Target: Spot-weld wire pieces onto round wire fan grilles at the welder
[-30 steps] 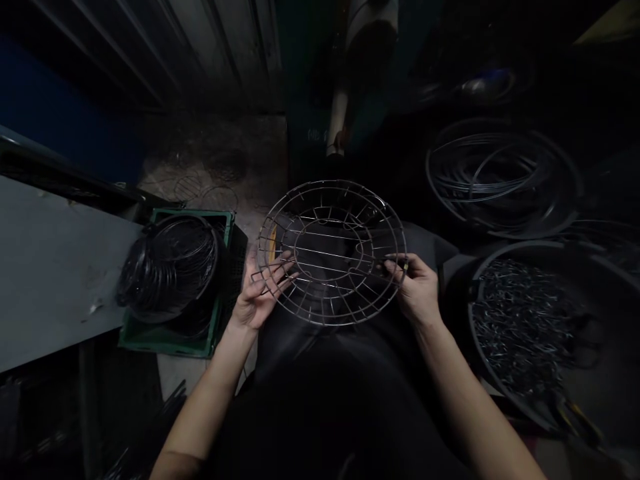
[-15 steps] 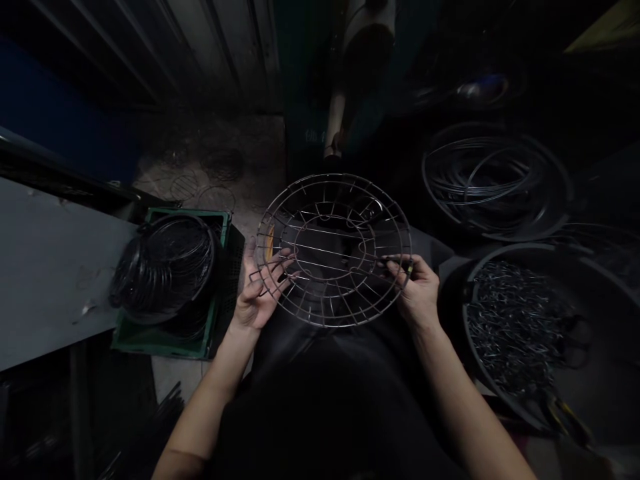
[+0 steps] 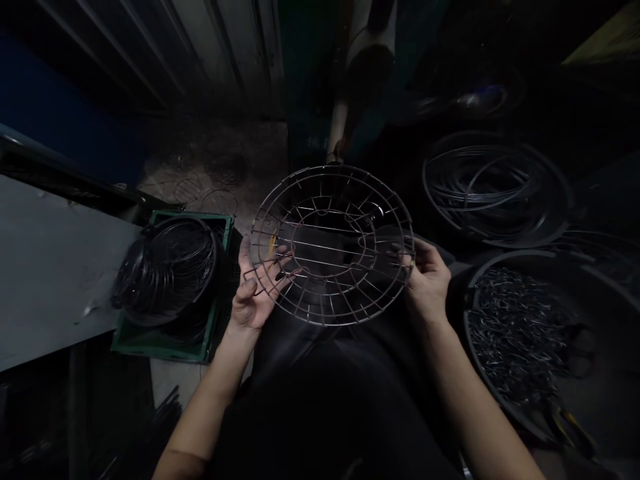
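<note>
A round wire basket (image 3: 327, 324) with concentric rings, short cross wires and several straight wires across its middle is held in front of my lap. My left hand (image 3: 256, 293) supports its left side, with fingers spread beneath the wires and thumb by the outer ring. On the right, my right hand (image 3: 427, 280) pinches the outer rim between thumb and fingers. Some fingertips of both hands lie behind the wires and are hard to make out.
At left, a green crate (image 3: 187, 351) holds coils of dark wire (image 3: 170, 267) beside a grey panel (image 3: 55, 267). To the right stand a tub (image 3: 500, 240) of coiled wire and a tub of small bent metal pieces (image 3: 515, 333). Yellow-and-black-handled pliers (image 3: 575, 430) lie at its edge.
The basket's right side has shifted slightly outward with my right hand, and its far rim sits a little higher. My left hand keeps nearly the same place.
</note>
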A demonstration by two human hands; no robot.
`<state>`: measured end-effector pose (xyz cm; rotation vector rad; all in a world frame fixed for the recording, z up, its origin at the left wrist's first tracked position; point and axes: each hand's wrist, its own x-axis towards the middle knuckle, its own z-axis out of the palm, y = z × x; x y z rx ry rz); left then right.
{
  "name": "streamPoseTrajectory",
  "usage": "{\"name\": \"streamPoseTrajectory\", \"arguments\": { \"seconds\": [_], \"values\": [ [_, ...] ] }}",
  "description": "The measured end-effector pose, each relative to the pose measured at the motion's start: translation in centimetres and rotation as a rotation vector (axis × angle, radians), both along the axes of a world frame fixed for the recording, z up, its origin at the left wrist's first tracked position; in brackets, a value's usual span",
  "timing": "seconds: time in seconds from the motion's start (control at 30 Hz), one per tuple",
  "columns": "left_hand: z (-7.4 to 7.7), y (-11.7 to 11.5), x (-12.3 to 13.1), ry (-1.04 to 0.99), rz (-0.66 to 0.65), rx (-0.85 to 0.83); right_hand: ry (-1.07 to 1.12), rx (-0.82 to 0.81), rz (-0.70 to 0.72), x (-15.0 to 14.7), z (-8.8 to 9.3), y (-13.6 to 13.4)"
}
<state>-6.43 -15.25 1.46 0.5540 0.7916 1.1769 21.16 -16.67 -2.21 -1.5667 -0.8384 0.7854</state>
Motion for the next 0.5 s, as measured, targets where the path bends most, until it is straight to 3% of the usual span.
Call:
{"name": "streamPoseTrajectory", "arguments": {
  "seconds": [0.3, 0.5],
  "values": [
    [1.1, 0.0, 0.4, -0.086, 0.037, -0.032, -0.092, 0.12, 0.022, -0.3, 1.5, 2.8],
    [2.8, 0.6, 0.4, -0.126, 0.09, -0.015, -0.097, 0.144, 0.022, -1.0, 2.3, 4.5]
  ]
}}
